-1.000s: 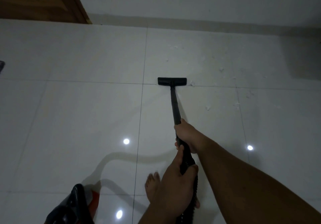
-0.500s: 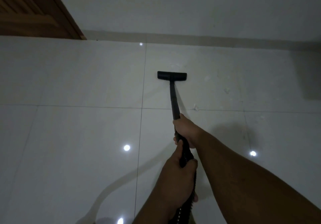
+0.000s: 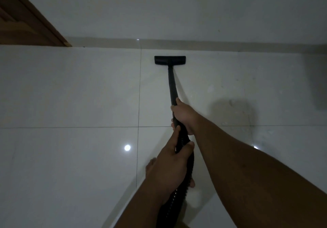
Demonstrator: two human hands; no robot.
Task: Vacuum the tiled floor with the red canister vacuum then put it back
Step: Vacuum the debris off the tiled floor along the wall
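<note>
The black vacuum wand (image 3: 172,86) slants away from me across the white tiled floor (image 3: 70,95). Its flat black floor head (image 3: 170,60) lies on the tile close to the base of the far wall. My right hand (image 3: 184,115) grips the wand higher up. My left hand (image 3: 172,167) grips the ribbed black hose (image 3: 178,197) just behind it, nearer my body. The red canister is out of view.
A white wall (image 3: 177,11) with a grey skirting strip runs along the far side. A brown wooden door frame (image 3: 30,20) stands at the far left. My bare toes (image 3: 150,165) show left of my left hand. Ceiling lights reflect on the tiles.
I have stepped forward and pushed the floor head away from me, from the middle tile joint up to the wall. The red canister and the white scraps have left the view.
</note>
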